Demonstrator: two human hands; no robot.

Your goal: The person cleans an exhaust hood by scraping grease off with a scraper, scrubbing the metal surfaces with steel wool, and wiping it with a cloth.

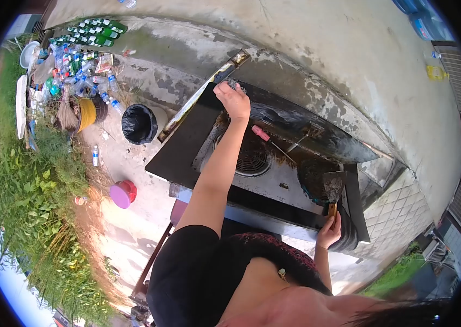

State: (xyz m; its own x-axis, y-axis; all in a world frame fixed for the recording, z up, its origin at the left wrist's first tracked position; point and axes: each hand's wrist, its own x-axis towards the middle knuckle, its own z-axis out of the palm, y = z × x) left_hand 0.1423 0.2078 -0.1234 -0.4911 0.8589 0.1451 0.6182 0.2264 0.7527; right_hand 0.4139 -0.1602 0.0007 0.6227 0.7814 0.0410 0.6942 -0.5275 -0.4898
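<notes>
My left hand (232, 102) is closed around a grey, wiry scouring pad (235, 84), held near the upper left corner of a greasy black metal appliance (184, 144). In my right hand (329, 231) is the wooden handle of a scraper (333, 186); its broad, dirty blade is over the appliance's right part. Between the hands, a pink-handled screwdriver (260, 132) lies on the appliance, beside a round grille (251, 162). A dark round opening (312, 177) shows left of the scraper blade.
A black-lined bin (139, 124) and a pink stool-like object (123, 194) stand left of the appliance. Plastic bottles (80, 82) and green bottles (99, 34) crowd the upper left, near a broom (67, 115). A stained wall (350, 49) runs behind the appliance.
</notes>
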